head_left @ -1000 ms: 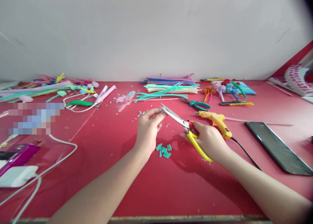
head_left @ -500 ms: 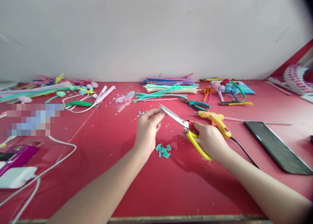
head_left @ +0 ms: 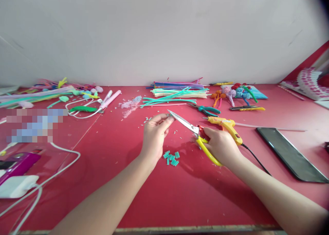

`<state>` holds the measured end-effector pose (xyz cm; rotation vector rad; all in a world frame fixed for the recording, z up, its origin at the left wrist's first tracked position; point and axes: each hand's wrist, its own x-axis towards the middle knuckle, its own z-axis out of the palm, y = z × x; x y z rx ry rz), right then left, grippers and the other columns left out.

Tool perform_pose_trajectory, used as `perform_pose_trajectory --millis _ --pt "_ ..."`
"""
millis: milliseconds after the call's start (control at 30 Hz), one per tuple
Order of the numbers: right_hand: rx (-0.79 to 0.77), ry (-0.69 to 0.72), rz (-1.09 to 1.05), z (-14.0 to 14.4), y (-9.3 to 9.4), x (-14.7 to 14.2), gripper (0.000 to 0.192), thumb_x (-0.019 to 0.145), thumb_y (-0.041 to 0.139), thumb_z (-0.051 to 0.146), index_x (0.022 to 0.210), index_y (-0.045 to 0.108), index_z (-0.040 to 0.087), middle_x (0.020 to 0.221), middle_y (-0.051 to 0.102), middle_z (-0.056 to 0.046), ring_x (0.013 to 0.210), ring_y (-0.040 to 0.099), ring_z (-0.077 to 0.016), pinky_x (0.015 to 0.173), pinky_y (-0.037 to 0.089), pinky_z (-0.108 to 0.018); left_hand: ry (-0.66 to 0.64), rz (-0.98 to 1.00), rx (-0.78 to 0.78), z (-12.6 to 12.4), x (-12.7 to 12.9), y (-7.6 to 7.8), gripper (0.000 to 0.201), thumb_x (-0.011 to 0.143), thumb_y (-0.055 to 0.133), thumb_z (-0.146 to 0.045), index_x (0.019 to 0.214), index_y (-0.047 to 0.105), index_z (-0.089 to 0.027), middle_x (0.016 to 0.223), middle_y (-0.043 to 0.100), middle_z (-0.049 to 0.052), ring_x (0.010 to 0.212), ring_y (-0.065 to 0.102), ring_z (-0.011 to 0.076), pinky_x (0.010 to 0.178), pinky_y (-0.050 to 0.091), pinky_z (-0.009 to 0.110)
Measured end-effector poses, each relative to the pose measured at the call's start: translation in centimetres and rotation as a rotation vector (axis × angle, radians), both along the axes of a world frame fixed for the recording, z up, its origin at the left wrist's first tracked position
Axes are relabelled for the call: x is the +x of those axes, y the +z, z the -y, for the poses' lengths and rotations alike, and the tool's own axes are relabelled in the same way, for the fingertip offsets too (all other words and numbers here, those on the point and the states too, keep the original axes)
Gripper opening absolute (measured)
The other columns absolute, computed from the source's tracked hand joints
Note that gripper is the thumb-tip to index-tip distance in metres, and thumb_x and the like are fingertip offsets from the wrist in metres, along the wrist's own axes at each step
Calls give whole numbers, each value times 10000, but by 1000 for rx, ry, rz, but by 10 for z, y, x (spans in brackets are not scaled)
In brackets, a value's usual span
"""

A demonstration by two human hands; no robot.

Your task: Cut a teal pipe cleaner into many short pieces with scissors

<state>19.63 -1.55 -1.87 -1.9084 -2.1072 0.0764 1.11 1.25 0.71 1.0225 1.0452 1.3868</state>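
On the red table [head_left: 144,194] we see a bundle of uncut chenille stems [head_left: 177,91] lying well back, so plenty of stock is left as we judge it. Our right hand [head_left: 221,146] is closed around the yellow-handled scissors [head_left: 195,134], blades nearly together, tips at our left hand [head_left: 154,135]. That hand pinches a tiny teal stub [head_left: 169,115], almost used up. Just below lies a small heap of cut teal pieces [head_left: 171,157]: short, fuzzy, roughly equal.
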Motion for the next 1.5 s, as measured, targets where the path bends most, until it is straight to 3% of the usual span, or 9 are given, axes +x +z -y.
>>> perform_pose_trajectory --millis 200,400,567,767,933,1100,1200,1367,1500 --pt "-68 6 -304 -2 4 0 328 714 475 474 566 417 187 467 383 41 443 305 -80 429 205 -215 -67 -124 -21 2 2 -2 199 634 640 -331 734 633 -160 604 547 -17 444 353 43 403 254 186" --pt "-214 16 -733 2 18 -5 260 693 513 422 671 535 163 487 436 43 419 374 -73 397 281 -200 -268 -418 47 7 10 -13 181 660 611 -343 720 634 -173 604 541 -11 530 427 86 497 323 205" --pt "-305 87 -859 6 23 -7 186 706 496 339 713 555 163 441 431 56 371 365 -62 371 289 -188 -423 -515 76 16 17 -16 124 666 592 -292 701 639 -182 542 476 -24 476 366 85 451 272 209" --pt "-215 5 -717 1 20 1 161 688 474 330 639 487 177 474 421 54 407 382 -67 403 284 -194 -371 -623 162 11 14 -12 153 691 557 -324 689 634 -191 620 559 7 534 449 115 516 334 232" --pt "-90 -83 -270 -18 8 21 244 708 430 378 568 461 181 488 435 24 459 399 -93 449 257 -215 -179 -890 342 -7 -3 -13 159 710 533 -296 616 598 -186 640 562 10 567 457 121 554 320 241" --pt "-108 -56 20 -25 -4 25 288 740 417 410 596 514 180 498 479 -9 420 354 -91 437 210 -227 -123 -1152 397 -23 -17 -22 250 765 471 -307 557 523 -177 663 538 25 599 480 133 587 332 255" --pt "-89 -75 64 -23 -2 23 271 735 438 392 606 530 172 535 502 -27 438 369 -96 445 213 -232 -111 -1222 387 -25 -19 -27 103 731 525 -294 742 557 -198 812 562 41 749 532 173 674 377 281" --pt "-65 -97 2 -21 5 21 288 728 421 416 609 523 175 526 479 -11 448 368 -97 442 206 -221 -126 -1314 549 -17 -5 -42 599 694 523 -513 1188 391 -201 1212 409 129 1148 362 279 941 287 420" --pt "-72 -109 11 -20 5 20 279 715 424 422 595 504 184 526 489 -9 446 359 -98 445 190 -226 -173 -1489 543 -23 2 -56 791 658 470 -629 1281 293 -175 1342 272 159 1250 198 334 1008 119 511"
